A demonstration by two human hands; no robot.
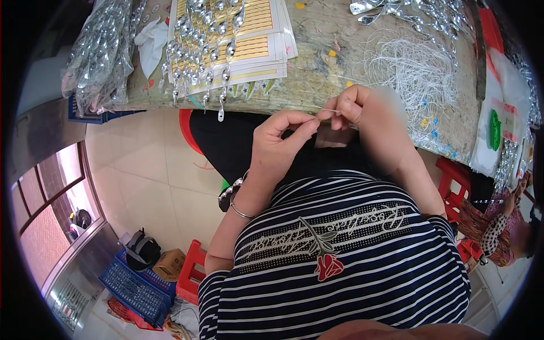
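A: How does your grip stand?
B: Your left hand [280, 141] and right hand [377, 122] each have thumb and forefinger pinched closed on what looks like a white thread [327, 111] (so fine it barely shows), spanning the small gap between them by the near edge of the worktop [317, 62].
A: What could go wrong for you?
B: If either pinch slackens, you could lose it. Tugging one strand might knot the thread heap [422, 73], far and right. Brush the silver bead string [221, 105] overhanging the near edge on your left, and it may slide off.
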